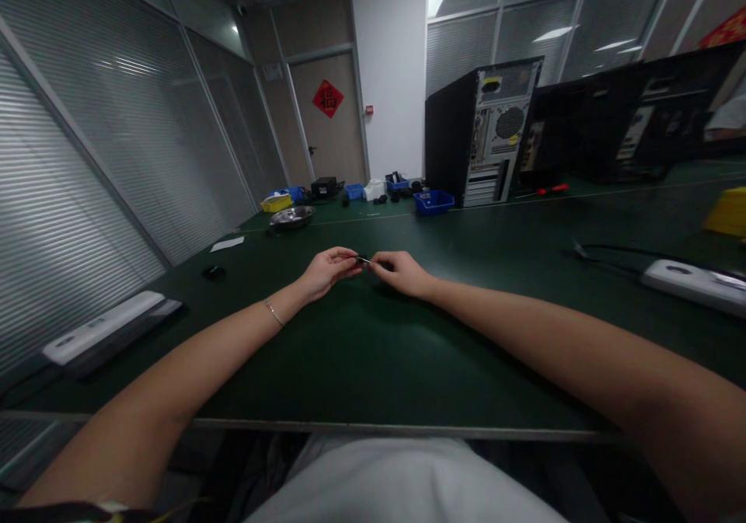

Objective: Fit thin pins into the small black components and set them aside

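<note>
Over the middle of the green tabletop (373,367), my left hand (327,271) pinches a small dark piece (362,258) between thumb and fingers. Its exact kind is too small to make out. From the right, my right hand (403,273) is closed, thumb against fingers, on a thin, light, metallic-looking sliver (366,261) that meets the dark piece. The two hands are a short way apart, fingertips facing each other. My fingers cover most of both items.
At the back stand a black computer tower (448,138), a blue bin (434,203), a yellow tray (276,203) and a metal bowl (292,217). White power strips (693,284) lie at the sides. A red-handled tool (552,190) lies near the tower.
</note>
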`<state>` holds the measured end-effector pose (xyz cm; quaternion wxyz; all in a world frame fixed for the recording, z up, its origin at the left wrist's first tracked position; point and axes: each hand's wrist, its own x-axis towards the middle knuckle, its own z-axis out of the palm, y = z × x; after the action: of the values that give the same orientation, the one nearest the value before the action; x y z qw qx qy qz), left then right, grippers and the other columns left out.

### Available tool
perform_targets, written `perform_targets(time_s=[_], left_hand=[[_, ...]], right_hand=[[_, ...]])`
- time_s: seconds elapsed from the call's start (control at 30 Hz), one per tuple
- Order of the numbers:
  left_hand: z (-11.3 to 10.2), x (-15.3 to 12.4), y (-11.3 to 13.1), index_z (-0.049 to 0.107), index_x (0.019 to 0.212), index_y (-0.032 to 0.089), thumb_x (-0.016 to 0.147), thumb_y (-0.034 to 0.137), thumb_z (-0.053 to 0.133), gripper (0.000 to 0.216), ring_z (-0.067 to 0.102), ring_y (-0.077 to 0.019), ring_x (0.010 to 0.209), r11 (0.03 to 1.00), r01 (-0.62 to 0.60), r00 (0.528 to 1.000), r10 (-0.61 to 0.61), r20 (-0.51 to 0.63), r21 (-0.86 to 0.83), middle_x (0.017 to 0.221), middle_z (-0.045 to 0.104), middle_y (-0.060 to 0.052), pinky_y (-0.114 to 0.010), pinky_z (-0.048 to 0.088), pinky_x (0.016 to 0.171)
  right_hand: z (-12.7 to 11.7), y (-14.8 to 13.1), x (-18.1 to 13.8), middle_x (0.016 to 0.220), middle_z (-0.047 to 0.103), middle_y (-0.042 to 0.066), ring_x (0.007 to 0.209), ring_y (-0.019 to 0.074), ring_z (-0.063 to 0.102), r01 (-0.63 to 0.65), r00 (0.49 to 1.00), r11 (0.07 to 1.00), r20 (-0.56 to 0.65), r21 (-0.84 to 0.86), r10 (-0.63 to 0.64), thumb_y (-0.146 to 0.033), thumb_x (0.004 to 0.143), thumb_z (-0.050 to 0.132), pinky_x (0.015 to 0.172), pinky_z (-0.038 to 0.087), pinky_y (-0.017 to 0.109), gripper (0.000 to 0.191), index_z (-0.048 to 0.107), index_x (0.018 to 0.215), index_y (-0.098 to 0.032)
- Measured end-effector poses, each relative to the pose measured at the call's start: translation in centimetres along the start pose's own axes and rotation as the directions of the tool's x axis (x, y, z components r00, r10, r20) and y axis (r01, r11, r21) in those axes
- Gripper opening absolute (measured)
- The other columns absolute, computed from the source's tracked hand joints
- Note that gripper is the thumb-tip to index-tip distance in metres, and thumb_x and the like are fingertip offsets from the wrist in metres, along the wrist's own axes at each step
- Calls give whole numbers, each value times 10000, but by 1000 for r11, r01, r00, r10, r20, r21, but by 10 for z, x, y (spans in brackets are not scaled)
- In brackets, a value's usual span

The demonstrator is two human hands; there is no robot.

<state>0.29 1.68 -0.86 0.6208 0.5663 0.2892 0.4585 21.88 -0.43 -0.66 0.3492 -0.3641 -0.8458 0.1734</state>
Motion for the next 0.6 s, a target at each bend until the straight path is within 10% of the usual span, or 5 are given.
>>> perform_targets(time_s=[0.2,0.6], left_hand=[[5,-4,3,489,956,133,758,110,685,279,640,-223,990,998,-3,1000,5,23,-57,993,636,-82,-457,452,969],[3,-5,3,506,998,142,645,93,765,441,638,-119,827,994,72,997,-75,32,88,1001,657,-70,-229,477,769]], right_hand=[[-1,-1,0,774,640,29,675,132,525,-21,1000,1000,-10,11,21,-364,887,448,629,370,244,291,663,915,-170],[-4,-7,-3,950,661,48,758,140,559,89,996,994,4,65,-89,-334,895,456,695,407,263,311,621,1111,-182]])
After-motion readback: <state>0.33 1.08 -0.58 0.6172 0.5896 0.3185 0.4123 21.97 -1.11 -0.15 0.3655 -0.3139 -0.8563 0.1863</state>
